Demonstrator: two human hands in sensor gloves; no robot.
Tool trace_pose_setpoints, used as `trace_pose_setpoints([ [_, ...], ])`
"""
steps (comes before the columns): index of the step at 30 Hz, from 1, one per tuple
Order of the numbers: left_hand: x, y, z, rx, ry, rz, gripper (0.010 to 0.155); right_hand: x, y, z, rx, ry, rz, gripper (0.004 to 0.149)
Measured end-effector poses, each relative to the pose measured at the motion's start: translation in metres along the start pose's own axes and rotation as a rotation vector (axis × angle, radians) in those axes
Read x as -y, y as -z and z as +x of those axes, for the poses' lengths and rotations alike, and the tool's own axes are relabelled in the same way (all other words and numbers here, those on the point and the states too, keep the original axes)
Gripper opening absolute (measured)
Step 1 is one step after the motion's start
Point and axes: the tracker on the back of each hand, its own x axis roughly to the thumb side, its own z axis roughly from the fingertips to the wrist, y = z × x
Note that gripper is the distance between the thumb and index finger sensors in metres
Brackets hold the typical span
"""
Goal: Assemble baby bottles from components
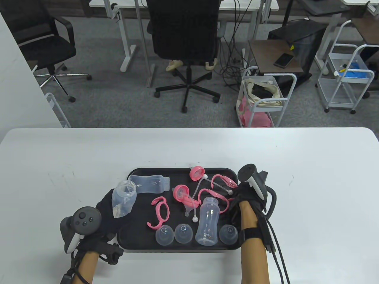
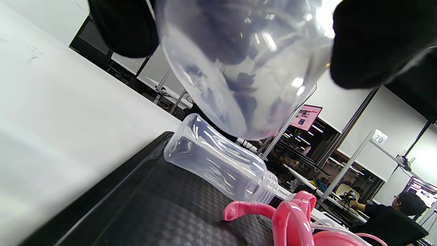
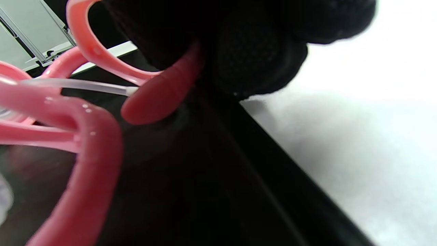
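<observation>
- Nearest to me, my left hand (image 1: 97,219) grips a clear bottle body (image 1: 123,198) lifted over the left edge of the black tray (image 1: 139,242), its open mouth tipped away from me. The left wrist view shows gloved fingers (image 2: 372,44) wrapped on either side of its rounded base.
- I judge this bottle light, thin-walled and smooth: it will flex if squeezed and could twist in a glove. The best hold is around the waist of the body, leaving the threaded neck free.
- My right hand (image 1: 247,198) is at the tray's right side. In the right wrist view its fingertips (image 3: 252,58) press down on a pink handle ring (image 3: 102,54); whether they pinch it fully I cannot tell.
- That ring looks like stiff, light plastic with open loops that snag on the neighbouring straw (image 1: 217,185). I would lift it by the collar, not a loop.
- Near edge of the tray: three clear dome caps (image 1: 183,233) and an upright bottle (image 1: 208,220).
- Further back: another handle ring (image 1: 160,213), a pink screw collar (image 1: 180,192), a second collar (image 1: 197,172), and a bottle lying on its side (image 1: 151,183).
- Only the table view gives the whole layout; only the wrist views show finger contact, and the left one shows the lying bottle's threads (image 2: 264,191) close up.
</observation>
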Motion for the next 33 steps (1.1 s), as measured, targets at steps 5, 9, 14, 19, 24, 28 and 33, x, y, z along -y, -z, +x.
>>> trace_pose_setpoints([
  [5, 0.000, 0.000, 0.000, -0.006, 0.000, -0.004, 0.098, 0.002, 0.000, -0.008, -0.014, 0.073, 0.000, 0.047],
  [9, 0.000, 0.000, 0.000, -0.008, -0.002, -0.007, 0.098, 0.007, -0.001, -0.015, -0.015, 0.162, 0.006, 0.047],
  [14, 0.000, 0.000, -0.001, -0.008, -0.004, -0.011, 0.098, 0.013, -0.003, -0.018, 0.004, 0.274, 0.019, 0.048],
  [19, -0.001, 0.000, -0.002, -0.011, -0.007, -0.008, 0.098, 0.019, -0.006, -0.016, 0.035, 0.291, -0.034, 0.048],
  [24, -0.002, 0.000, -0.003, -0.011, -0.009, -0.007, 0.098, 0.022, -0.010, -0.015, 0.055, 0.316, -0.081, 0.047],
  [28, -0.002, 0.000, -0.003, -0.010, -0.010, -0.011, 0.098, 0.024, -0.013, -0.015, 0.072, 0.363, -0.107, 0.047],
  [33, -0.002, -0.001, -0.004, -0.011, -0.009, -0.013, 0.098, 0.031, -0.020, -0.020, 0.085, 0.454, -0.144, 0.047],
])
